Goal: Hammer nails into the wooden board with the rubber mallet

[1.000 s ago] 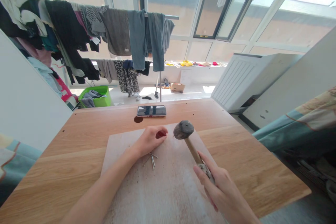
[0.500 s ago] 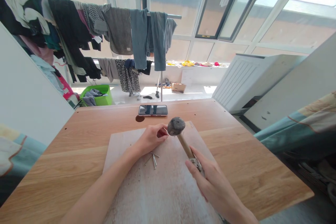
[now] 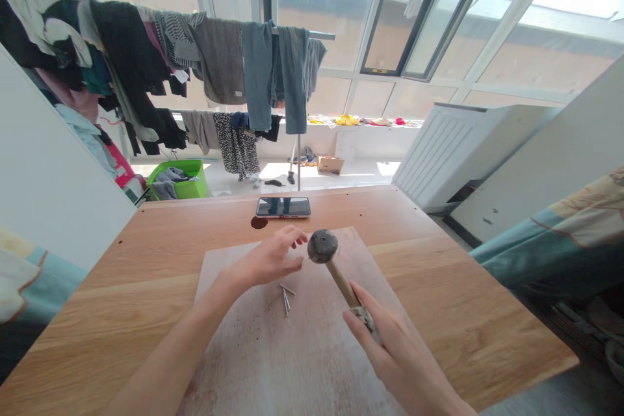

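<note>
My right hand [image 3: 383,331] is wrapped round the handle of a mallet [image 3: 322,246] with a dark rounded head and a wooden shaft. The head is over the far part of a pale, worn board [image 3: 312,357]. Just left of the head, my left hand [image 3: 275,253] is open, thumb and fingers apart with nothing between them. Several loose nails [image 3: 286,302] lie crossed on the board below the left hand. Whether a nail stands under the mallet head is hidden from me.
The board lies on a wooden table [image 3: 439,286]. Beyond it are a phone [image 3: 283,207] and a dark round hole [image 3: 259,222]. Past the table are a green basket [image 3: 191,187], hanging clothes [image 3: 221,58], a cardboard box [image 3: 330,164] and a white ridged cabinet [image 3: 439,149].
My left hand has opened its pinch and drawn back slightly left from the mallet head. The mallet head has come down a little in the picture.
</note>
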### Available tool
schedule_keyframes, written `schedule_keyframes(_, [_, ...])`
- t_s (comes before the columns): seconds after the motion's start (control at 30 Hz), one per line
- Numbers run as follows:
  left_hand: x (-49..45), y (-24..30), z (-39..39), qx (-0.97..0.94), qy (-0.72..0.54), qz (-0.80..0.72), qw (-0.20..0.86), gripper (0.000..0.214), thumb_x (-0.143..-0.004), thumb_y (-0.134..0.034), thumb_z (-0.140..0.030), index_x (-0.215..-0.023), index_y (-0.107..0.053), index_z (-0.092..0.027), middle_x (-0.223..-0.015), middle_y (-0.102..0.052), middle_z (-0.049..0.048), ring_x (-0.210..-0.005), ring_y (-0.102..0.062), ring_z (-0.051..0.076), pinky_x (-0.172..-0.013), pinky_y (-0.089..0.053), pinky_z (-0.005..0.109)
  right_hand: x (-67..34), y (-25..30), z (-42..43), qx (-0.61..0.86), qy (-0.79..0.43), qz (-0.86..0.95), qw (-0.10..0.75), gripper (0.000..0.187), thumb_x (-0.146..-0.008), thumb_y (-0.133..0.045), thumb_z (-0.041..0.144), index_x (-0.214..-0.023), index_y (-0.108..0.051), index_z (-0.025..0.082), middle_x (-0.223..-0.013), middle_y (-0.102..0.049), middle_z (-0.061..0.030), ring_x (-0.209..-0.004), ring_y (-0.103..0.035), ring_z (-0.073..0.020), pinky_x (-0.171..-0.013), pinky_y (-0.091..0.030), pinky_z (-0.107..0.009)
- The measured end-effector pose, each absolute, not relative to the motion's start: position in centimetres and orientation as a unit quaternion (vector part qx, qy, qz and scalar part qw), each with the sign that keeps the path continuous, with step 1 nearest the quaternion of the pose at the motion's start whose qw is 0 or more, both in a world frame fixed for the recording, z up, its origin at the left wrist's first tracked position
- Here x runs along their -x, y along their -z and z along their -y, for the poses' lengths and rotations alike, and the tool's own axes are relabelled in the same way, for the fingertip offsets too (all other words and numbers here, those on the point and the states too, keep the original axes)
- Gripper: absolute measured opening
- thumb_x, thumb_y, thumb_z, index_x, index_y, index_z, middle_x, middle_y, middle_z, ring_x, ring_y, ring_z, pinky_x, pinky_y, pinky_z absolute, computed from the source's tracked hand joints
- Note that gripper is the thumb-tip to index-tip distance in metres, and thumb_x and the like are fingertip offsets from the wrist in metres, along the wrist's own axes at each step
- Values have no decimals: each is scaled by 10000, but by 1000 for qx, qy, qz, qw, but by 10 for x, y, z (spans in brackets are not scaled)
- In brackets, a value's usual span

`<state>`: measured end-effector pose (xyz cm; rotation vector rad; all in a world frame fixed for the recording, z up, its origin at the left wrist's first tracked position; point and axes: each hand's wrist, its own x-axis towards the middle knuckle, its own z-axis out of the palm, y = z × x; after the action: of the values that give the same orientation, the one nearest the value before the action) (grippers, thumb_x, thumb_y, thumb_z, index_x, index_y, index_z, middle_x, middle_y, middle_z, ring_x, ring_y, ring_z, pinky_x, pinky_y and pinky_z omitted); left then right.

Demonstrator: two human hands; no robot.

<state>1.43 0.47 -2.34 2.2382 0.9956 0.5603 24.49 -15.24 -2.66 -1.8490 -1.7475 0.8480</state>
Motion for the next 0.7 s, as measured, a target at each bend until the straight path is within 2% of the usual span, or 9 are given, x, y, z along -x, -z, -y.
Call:
schedule_keyframes(0.1, [10, 2, -2, -870, -67, -425, 240, 239, -739, -611, -254, -972, -628, -203, -1050, -573, 52, -927, -602, 229, -823, -482, 336, -256, 37, 166, 675, -283, 627, 269, 620, -960, -497, 569, -1447, -581, 195, -1303, -732, -109, -1235, -657, -309, -1027, -537, -389])
schedule_keyframes(0.23, [23, -5, 0, -856, 20, -478, 196, 155, -694, -604, -212, -849, -608, -201, -970, -553, 46, -833, -580, 217, -703, -441, 318, -267, 43, 179, 675, -272, 632, 267, 566, -953, -532, 550, -1387, -652, 208, -1262, -758, -97, -1199, -687, -307, -993, -563, -341])
schedule_keyframes(0.37, [15, 1, 1, -858, 18, -467, 214, 72, -701, -566, -146, -753, -565, -197, -913, -562, 27, -740, -563, 173, -623, -388, 292, -272, 46, 184, 657, -272, 656, 253, 562, -949, -539, 559, -1363, -676, 204, -1233, -774, -103, -1163, -710, -300, -952, -582, -305])
schedule_keyframes(0.57, [4, 8, 6, -869, -14, -457, 188, 125, -723, -627, -239, -810, -550, -193, -929, -547, 29, -722, -559, 174, -605, -373, 294, -269, 56, 189, 682, -253, 630, 270, 589, -940, -526, 609, -1340, -690, 209, -1241, -770, -105, -1163, -708, -298, -947, -578, -298])
schedule_keyframes(0.63, [2, 9, 6, -872, -24, -451, 191, 40, -753, -586, -186, -773, -552, -188, -915, -566, 32, -712, -565, 165, -611, -375, 292, -266, 56, 190, 691, -251, 617, 280, 585, -937, -524, 612, -1326, -699, 213, -1245, -767, -104, -1166, -704, -300, -964, -567, -308])
schedule_keyframes(0.7, [0, 8, 6, -876, -35, -441, 195, 56, -759, -557, -134, -738, -550, -185, -867, -590, 30, -697, -563, 162, -603, -367, 287, -264, 55, 191, 696, -257, 607, 285, 587, -928, -528, 618, -1320, -701, 217, -1171, -792, -101, -1140, -713, -306, -940, -579, -323])
